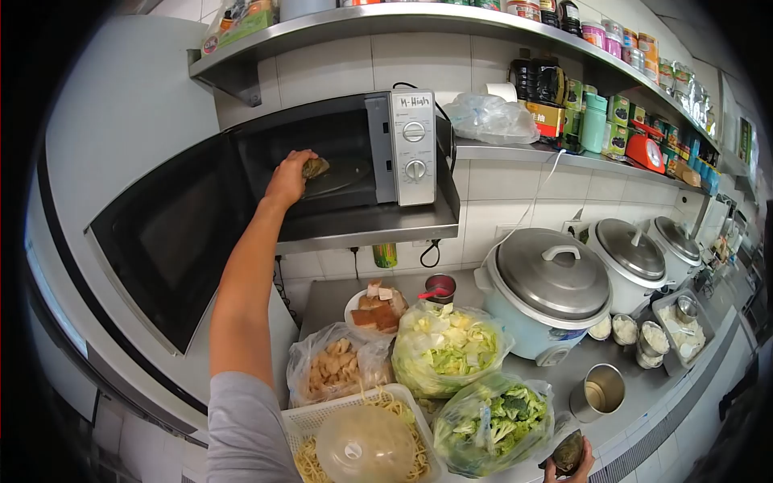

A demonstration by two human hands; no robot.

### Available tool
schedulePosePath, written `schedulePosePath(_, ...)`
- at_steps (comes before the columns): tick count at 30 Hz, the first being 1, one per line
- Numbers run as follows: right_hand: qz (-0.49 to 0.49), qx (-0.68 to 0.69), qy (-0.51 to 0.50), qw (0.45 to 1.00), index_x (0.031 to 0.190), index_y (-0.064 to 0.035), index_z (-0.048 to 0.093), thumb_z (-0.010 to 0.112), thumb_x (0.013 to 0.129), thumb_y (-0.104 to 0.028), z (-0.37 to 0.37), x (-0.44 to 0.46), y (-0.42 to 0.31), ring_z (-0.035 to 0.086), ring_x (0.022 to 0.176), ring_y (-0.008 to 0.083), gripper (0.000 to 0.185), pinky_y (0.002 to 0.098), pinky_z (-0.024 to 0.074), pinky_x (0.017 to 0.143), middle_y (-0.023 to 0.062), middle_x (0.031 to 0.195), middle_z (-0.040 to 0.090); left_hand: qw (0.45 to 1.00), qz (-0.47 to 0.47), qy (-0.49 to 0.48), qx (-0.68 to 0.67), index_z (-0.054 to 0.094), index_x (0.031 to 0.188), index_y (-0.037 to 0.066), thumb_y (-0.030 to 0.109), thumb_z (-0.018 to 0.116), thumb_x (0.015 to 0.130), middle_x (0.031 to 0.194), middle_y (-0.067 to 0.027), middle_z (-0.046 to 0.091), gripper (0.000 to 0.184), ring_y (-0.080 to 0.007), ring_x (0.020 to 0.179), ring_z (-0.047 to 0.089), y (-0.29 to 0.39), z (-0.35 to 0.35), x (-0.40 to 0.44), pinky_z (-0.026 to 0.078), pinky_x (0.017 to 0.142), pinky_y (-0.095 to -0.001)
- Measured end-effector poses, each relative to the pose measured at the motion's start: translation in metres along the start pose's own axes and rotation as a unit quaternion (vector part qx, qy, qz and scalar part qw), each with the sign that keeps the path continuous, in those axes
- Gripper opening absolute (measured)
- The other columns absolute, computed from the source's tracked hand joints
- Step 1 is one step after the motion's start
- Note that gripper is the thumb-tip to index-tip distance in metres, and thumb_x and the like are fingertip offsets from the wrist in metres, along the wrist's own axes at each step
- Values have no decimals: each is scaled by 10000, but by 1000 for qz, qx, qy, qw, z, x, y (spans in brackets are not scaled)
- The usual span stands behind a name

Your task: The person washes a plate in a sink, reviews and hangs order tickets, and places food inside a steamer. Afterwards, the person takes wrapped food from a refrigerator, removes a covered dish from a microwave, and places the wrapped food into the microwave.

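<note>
My left arm reaches up into the open microwave [415, 185]. My left hand [288, 179] is closed on a brownish-green leaf-wrapped parcel [316, 167], just over the glass turntable [346, 174]; whether the parcel touches the glass I cannot tell. At the bottom right edge, my right hand [581, 467] grips a second dark leaf-wrapped parcel [568, 452], partly cut off by the frame. Beside that hand lies a bag of broccoli [507, 419], with a metal cup [597, 393] standing just beyond it.
The microwave door [173, 233] swings out to the left. On the counter are a basket of noodles [310, 423], bagged cabbage [447, 346], bagged tan pieces [334, 366], a plate of meat [378, 310] and large rice cookers [547, 298]. Loaded shelves [515, 150] run above.
</note>
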State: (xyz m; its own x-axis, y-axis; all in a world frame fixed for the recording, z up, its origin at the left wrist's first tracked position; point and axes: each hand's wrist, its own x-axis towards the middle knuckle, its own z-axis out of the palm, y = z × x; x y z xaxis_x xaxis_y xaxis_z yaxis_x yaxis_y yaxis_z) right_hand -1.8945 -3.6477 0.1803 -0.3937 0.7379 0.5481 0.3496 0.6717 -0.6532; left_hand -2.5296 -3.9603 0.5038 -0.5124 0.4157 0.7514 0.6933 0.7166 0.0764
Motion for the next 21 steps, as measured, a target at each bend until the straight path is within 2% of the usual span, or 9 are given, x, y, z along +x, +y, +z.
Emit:
schedulePosePath(2, 41, 25, -6, 999, 1354, -39, 500, 815, 697, -81, 1, -4, 3, 580, 1044, 327, 730, 410, 496, 853, 203, 1194, 558, 1000, -21, -2, -5, 588, 1212, 91, -158, 585, 736, 1337, -108, 560, 537, -369, 1336, 413, -5, 6, 3, 397, 1083, -441)
schedulePosePath(4, -9, 28, -24, 999, 1340, -42, 511, 801, 712, -77, -3, -7, 1, 583, 1006, 324, 692, 403, 498, 840, 192, 1164, 549, 999, -46, -7, -7, 591, 1213, 96, -135, 573, 760, 1328, -111, 565, 510, -364, 1339, 412, -5, 9, 6, 401, 1077, -447)
schedulePosePath(6, -21, 35, -21, 999, 1332, -44, 519, 792, 721, -79, -3, -8, -3, 580, 1008, 334, 671, 415, 496, 846, 200, 1173, 553, 990, -97, -74, 67, 554, 1290, 132, 9, 584, 844, 1379, -101, 529, 464, -341, 1364, 386, 4, 3, 10, 381, 1087, -473)
schedulePosePath(10, -59, 4, -49, 997, 1310, -57, 540, 771, 748, -94, -8, -2, -26, 566, 1022, 368, 609, 457, 484, 871, 223, 1234, 559, 982, -161, -95, 35, 480, 1385, 168, 166, 584, 898, 1422, -128, 481, 498, -348, 1369, 366, -6, 27, 28, 321, 1116, -484)
schedulePosePath(13, -72, 17, -101, 992, 1312, -80, 544, 765, 762, -111, -4, 9, -35, 551, 1060, 392, 593, 487, 469, 901, 225, 1303, 545, 987, -150, -45, -36, 418, 1436, 179, 230, 610, 898, 1433, -165, 451, 574, -380, 1349, 372, -19, 32, 27, 257, 1144, -482)
schedulePosePath(15, -76, 40, -118, 989, 1317, -112, 547, 760, 769, -117, 6, 19, -42, 543, 1104, 378, 589, 483, 459, 928, 216, 1320, 537, 967, -155, 148, -137, 433, 1425, 163, 193, 588, 909, 1391, -204, 476, 539, -385, 1324, 395, -10, 17, 7, 241, 1148, -460)
schedulePosePath(17, -194, 59, -112, 973, 1247, -53, 519, 754, 693, -142, 18, 44, -63, 560, 999, 346, 608, 427, 460, 882, 202, 1311, 547, 936, -148, 265, -179, 529, 1335, 136, 99, 538, 928, 1326, -180, 542, 409, -338, 1258, 476, 34, -8, -43, 336, 1081, -412)
schedulePosePath(18, -197, 58, -115, 972, 1247, -53, 519, 754, 693, -142, 22, 60, -78, 560, 999, 346, 608, 427, 460, 882, 202, 1311, 547, 921, -119, 310, -205, 575, 1277, 112, 62, 535, 918, 1289, -147, 582, 364, -315, 1218, 520, 52, -13, -70, 375, 1045, -391)
schedulePosePath(21, -401, 24, -148, 904, 1157, -117, 593, 760, 579, -224, 36, 112, -144, 548, 939, 335, 611, 442, 424, 790, 174, 1297, 571, 876, -140, 317, -335, 604, 1239, 105, 28, 529, 910, 1310, -113, 588, 346, -247, 1214, 541, 66, -3, -131, 388, 1029, -355)
